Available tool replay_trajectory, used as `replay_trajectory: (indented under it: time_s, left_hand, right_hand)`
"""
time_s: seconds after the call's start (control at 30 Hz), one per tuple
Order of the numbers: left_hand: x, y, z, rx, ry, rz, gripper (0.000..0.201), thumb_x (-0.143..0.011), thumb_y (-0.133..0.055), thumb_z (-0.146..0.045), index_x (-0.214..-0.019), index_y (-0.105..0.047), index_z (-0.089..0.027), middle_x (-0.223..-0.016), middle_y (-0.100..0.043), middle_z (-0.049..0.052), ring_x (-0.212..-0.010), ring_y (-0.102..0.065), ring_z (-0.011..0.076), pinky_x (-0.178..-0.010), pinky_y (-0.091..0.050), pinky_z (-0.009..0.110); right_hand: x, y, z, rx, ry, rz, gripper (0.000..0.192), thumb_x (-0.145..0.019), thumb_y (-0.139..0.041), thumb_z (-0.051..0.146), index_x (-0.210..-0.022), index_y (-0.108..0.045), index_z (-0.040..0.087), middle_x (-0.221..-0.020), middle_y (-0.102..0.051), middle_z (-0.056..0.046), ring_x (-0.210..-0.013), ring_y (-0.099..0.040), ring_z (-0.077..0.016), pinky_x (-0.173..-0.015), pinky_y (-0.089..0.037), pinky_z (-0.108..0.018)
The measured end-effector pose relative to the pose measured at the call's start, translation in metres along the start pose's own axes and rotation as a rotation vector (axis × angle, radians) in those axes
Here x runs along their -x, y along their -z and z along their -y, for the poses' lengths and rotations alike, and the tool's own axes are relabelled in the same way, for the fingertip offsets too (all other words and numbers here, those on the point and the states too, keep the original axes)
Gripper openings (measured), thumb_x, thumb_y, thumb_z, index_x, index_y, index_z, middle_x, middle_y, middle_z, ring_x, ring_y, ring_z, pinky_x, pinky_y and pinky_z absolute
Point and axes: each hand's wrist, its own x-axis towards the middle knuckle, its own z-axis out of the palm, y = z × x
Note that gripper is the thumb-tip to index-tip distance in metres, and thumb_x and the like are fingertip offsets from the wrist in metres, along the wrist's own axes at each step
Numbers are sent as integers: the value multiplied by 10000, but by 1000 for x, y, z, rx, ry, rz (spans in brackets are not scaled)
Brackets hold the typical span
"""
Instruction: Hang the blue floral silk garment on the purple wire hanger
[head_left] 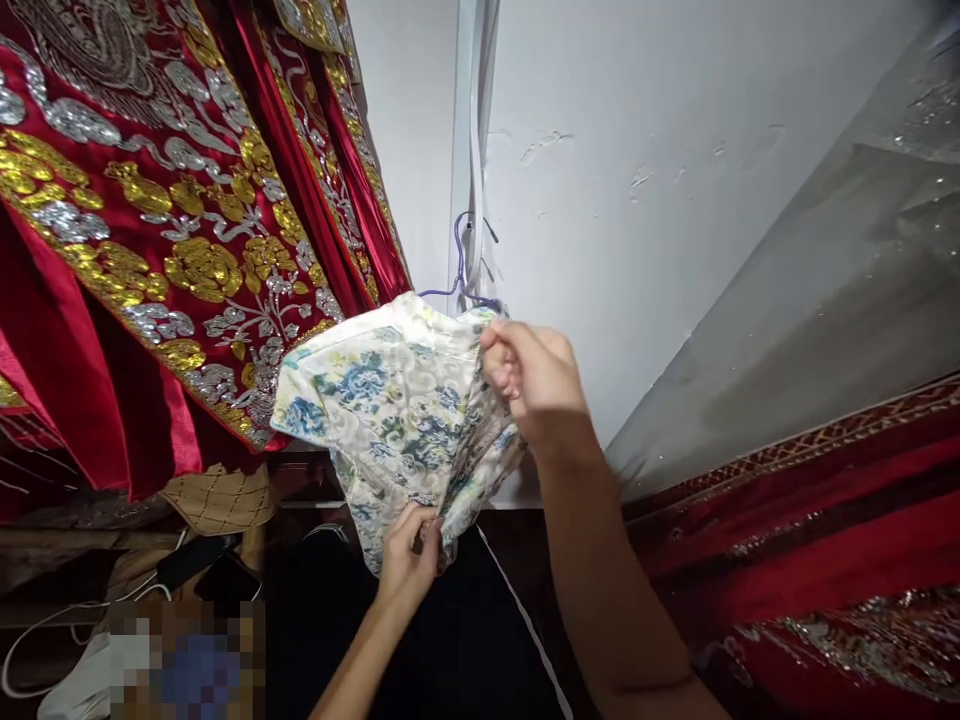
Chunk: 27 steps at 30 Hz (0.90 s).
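A white short-sleeved top (405,400) with blue and green flowers hangs in front of me. Its hanger (459,262) is thin and purple-blue, with the hook and part of both shoulders showing above the collar. Fingers of my right hand (529,365) pinch the fabric at the collar and shoulder on the right. Lower down, my left hand (411,548) pinches the front of the top along a fold near its middle. The top's right part is bunched into creases between my hands.
A red cloth (202,250) with gold and silver sequin embroidery hangs at left. White strips (476,120) run down the pale wall (637,150). A tan quilted item (221,498), dark phone-like object (229,582) and white cable (90,607) lie lower left. More red fabric (825,520) is at right.
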Motion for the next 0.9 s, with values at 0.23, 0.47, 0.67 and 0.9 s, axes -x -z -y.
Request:
replay_trajectory:
  time_s: [0.23,0.47,0.67,0.9]
  left_hand:
    - [-68,42,-63,52,-383,-104,191,-942,-598,-159,-1072,-726,-217,-1053,-707,76,-1022,-663,200,-932,-526,358]
    - [-150,75,-164,-141,-656,-140,211,-968,-589,-193,-1154,-690,-191,-1022,-705,60,-926,-661,150,-839,-546,296]
    - [-160,79,-182,-217,-792,-363,113,-991,-545,-194,-999,-655,-169,-929,-673,54,-889,-625,149,-830,-512,294]
    - [-151,146,-127,747,-256,-843,151,-971,-559,-175,-841,-637,-169,-759,-603,-14,-719,-581,79,-743,-516,191]
  right_hand:
    - [33,-8,-37,113,-33,38,244,-922,-522,305,-721,-592,183,-453,-487,59,-415,-376,-68,-428,-286,-186]
    - [35,-9,-12,197,38,76,242,-913,-533,299,-713,-605,183,-464,-482,52,-443,-415,-83,-462,-319,-208]
    - [19,4,-42,284,74,60,259,-874,-561,315,-647,-550,191,-484,-415,57,-449,-336,-84,-448,-219,-240]
    - [66,31,-102,322,-113,75,341,-869,-555,307,-557,-472,198,-482,-390,52,-462,-342,-90,-475,-224,-257]
